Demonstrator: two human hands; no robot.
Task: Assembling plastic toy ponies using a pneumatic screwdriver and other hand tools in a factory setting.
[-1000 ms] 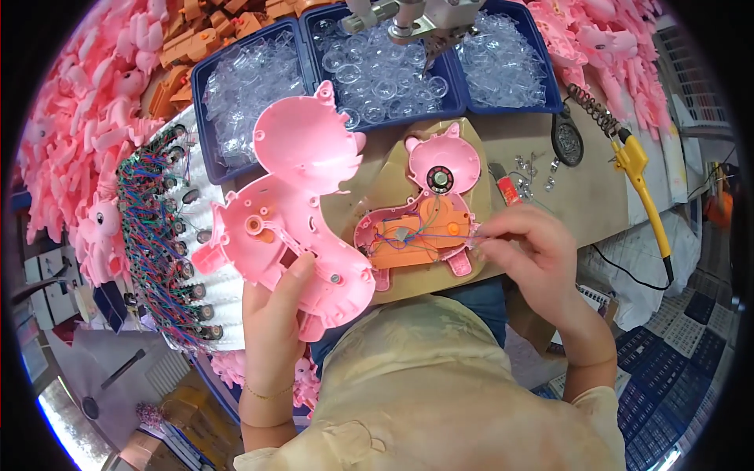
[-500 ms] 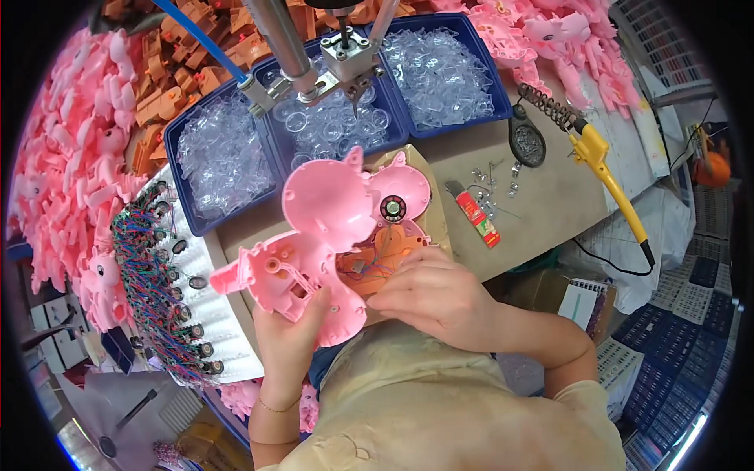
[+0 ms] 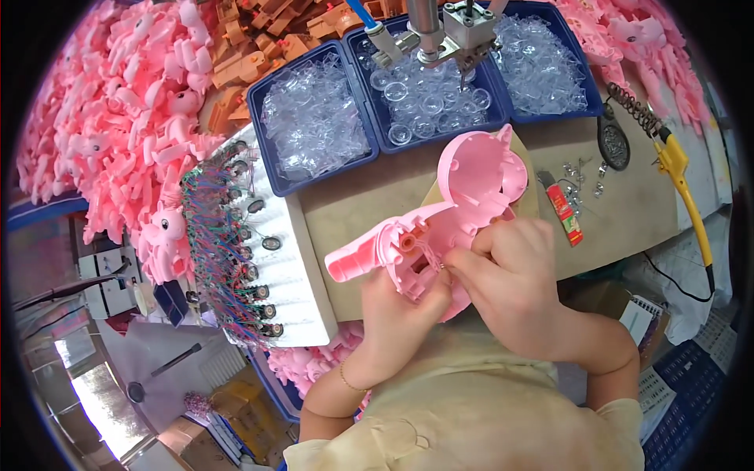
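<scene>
My left hand (image 3: 399, 315) grips a pink plastic toy shell half (image 3: 477, 166) by its lower body, thumb on the inner side. The shell's hollow side faces up, its round head part at the far right and a stubby limb pointing left. Inside sits a small orange round piece (image 3: 408, 242) beside pink ribs. My right hand (image 3: 514, 286) is closed, thumb and fingertips pinched together at the shell's inside near my left thumb. What they pinch is too small and covered to make out.
Blue bins (image 3: 375, 141) of clear plastic parts stand at the back under a metal machine head (image 3: 467, 35). Wired speakers lie on white foam (image 3: 302, 290) at left, beside heaped pink toy parts (image 3: 118, 102). A red packet (image 3: 564, 212), metal bits and a yellow-handled tool (image 3: 675, 161) are at right.
The view has shifted left. The held shell has turned and now covers the second shell with the speaker and orange part. My right hand has moved from those wires to the held shell's inside.
</scene>
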